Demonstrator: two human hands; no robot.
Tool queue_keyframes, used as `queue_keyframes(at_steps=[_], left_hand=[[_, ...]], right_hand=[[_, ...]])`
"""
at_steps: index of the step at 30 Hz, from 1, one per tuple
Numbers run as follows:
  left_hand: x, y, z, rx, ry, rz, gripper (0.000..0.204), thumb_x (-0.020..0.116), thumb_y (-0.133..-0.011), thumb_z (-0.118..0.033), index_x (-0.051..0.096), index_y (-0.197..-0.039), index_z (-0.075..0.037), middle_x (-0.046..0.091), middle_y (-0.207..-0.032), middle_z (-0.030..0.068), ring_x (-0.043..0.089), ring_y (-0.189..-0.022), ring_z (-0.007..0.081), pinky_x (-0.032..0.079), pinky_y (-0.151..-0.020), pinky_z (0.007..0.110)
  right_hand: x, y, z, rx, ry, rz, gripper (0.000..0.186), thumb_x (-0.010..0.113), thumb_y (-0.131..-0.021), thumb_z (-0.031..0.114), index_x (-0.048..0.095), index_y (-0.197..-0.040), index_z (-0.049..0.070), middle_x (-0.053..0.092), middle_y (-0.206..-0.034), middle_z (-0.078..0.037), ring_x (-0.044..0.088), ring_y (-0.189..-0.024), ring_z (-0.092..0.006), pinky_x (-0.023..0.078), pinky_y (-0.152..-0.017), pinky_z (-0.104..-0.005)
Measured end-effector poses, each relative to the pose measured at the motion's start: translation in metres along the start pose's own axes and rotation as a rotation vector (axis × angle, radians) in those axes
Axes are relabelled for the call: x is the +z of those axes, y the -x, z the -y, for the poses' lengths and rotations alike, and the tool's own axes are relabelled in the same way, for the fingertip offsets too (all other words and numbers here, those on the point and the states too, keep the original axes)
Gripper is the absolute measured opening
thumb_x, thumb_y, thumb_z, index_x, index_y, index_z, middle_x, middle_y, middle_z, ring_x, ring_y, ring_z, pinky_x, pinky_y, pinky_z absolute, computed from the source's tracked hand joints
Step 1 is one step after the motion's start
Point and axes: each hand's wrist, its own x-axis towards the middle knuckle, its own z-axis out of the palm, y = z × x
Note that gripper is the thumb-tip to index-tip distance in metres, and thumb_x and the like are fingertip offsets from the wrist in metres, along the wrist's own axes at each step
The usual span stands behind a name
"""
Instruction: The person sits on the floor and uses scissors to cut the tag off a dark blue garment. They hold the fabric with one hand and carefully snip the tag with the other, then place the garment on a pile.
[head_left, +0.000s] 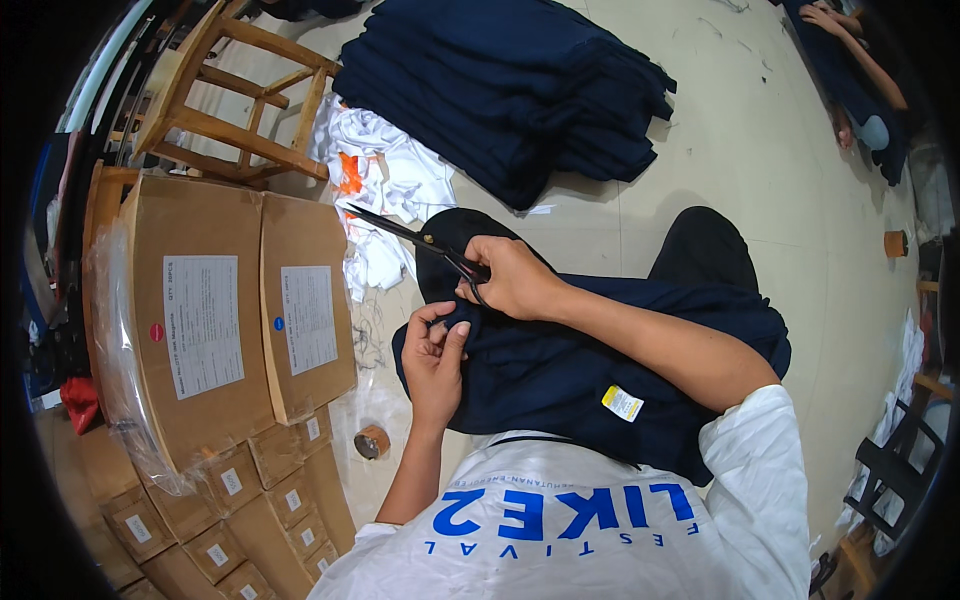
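Note:
Across my lap lies a dark navy garment [560, 350], with a yellow and white label [622, 403] on its cloth. My left hand [435, 362] pinches a fold of the garment near its left edge, thumb and fingers drawn together. Just above it, my right hand [512, 280] is closed round the handles of a pair of black scissors [425, 240]. The blades point up and left, away from the cloth, and look closed or nearly so. Part of the handles is hidden behind my fingers.
Cardboard boxes [200, 210] with paper labels stand at my left, near a wooden stool [245, 140]. Ahead are a large stack of navy cloth [500, 90] and crumpled white cloth [370, 140]. A tape roll [372, 442] sits beside the boxes. Another person's arm [870, 65] shows at far right.

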Motion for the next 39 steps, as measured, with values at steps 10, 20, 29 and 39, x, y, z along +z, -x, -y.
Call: queue_keyframes(at_steps=[10,20,29,39], left_hand=[[0.003,-0.003,0.014,-0.005,0.003,-0.106,0.016,0.065,-0.108,-0.019,0.059,-0.105,-0.005,0.048,-0.074,-0.0087,0.040,-0.061,0.0000,0.033,-0.054,0.019],[0.004,-0.008,0.008,-0.131,0.037,-0.162,0.024,0.058,-0.112,-0.033,0.057,-0.101,-0.011,0.048,-0.074,-0.0104,0.038,-0.060,-0.0019,0.032,-0.051,0.019],[0.009,-0.017,0.013,-0.140,0.067,-0.219,0.022,0.058,-0.112,-0.030,0.054,-0.102,-0.010,0.047,-0.071,-0.0087,0.038,-0.057,-0.0014,0.033,-0.051,0.019],[0.008,-0.018,0.016,-0.094,0.134,-0.221,0.024,0.057,-0.112,-0.030,0.052,-0.102,-0.009,0.052,-0.073,-0.0047,0.045,-0.057,0.0019,0.037,-0.052,0.019]], right_hand=[[-0.002,0.005,0.006,0.054,0.010,-0.054,0.029,0.086,-0.085,0.015,0.063,-0.090,-0.002,0.069,-0.076,-0.010,0.062,-0.071,-0.0137,0.049,-0.066,-0.0336],[-0.031,0.112,0.084,0.505,-0.668,0.110,0.042,0.067,-0.105,0.042,0.059,-0.088,0.005,0.061,-0.068,-0.002,0.058,-0.058,-0.0096,0.046,-0.055,-0.0266],[-0.015,0.173,0.063,0.920,-1.221,0.283,0.044,0.068,-0.103,0.047,0.061,-0.090,0.005,0.059,-0.066,-0.003,0.055,-0.052,-0.0121,0.045,-0.048,-0.0274],[-0.009,0.166,0.060,0.966,-1.153,0.412,0.041,0.074,-0.100,0.043,0.061,-0.085,0.008,0.059,-0.064,-0.002,0.053,-0.047,-0.0090,0.042,-0.044,-0.0238]])
